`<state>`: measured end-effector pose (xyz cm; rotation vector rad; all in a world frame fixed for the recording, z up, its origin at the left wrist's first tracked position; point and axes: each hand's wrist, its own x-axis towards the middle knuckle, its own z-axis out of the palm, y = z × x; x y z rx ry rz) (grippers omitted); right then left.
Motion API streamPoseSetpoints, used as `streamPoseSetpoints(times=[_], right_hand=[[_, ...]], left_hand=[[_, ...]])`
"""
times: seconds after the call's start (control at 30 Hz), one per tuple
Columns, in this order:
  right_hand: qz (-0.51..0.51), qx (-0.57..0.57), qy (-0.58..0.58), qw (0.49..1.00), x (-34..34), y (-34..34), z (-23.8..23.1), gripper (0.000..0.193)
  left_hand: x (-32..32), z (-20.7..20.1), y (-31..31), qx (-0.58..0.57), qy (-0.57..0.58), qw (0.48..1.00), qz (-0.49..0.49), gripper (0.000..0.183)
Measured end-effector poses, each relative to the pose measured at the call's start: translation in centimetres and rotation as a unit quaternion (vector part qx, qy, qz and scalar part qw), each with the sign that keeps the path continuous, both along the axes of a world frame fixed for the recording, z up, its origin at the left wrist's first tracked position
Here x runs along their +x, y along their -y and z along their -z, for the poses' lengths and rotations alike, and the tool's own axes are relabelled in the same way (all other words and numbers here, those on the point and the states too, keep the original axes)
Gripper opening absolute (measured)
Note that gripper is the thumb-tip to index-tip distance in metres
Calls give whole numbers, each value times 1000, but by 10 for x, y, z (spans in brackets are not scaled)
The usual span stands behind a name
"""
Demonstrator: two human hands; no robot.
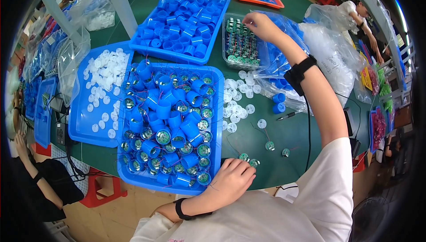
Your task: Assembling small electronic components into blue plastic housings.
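My right hand (262,26) reaches far forward over a clear plastic tray (227,60). Its thumb and fingers are closed at the far rows of small circuit boards (242,42) standing in that tray; what lies between the fingertips is hidden. Close to my body, my left hand (233,175) rests at the table's near edge beside a blue tray, fingers bent together. Two round green circuit boards (244,157) with thin wires lie right at its fingers, and whatever it grips is covered. Further right on the table are more loose round boards (270,145).
The blue tray (217,109) holds many blue cups with round boards. Behind it stands another tray (213,42) of blue cups. White discs (233,109) lie on the green table and on a blue lid (80,122). Plastic bags (333,55), a pen (286,116) and a cable sit right.
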<state>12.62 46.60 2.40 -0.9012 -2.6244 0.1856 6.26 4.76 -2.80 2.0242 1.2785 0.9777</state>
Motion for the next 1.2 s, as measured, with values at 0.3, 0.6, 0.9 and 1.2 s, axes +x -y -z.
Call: streamPoseSetpoints(times=[0.3, 0.6, 0.9, 1.2], right_hand=[[-3, -21, 72, 997, -17, -18, 3, 13], [97, -147, -185, 967, 21, -26, -24, 24], [-51, -560, -344, 752, 87, 175, -81, 22], [68, -552, -491, 671, 177, 341, -34, 33]], left_hand=[[-2, 1, 0, 3, 0, 1000, -5, 13], [0, -3, -1, -1, 1, 1000, 4, 12], [-5, -19, -6, -63, 1, 998, 1, 15], [17, -37, -36, 10, -136, 984, -115, 16]])
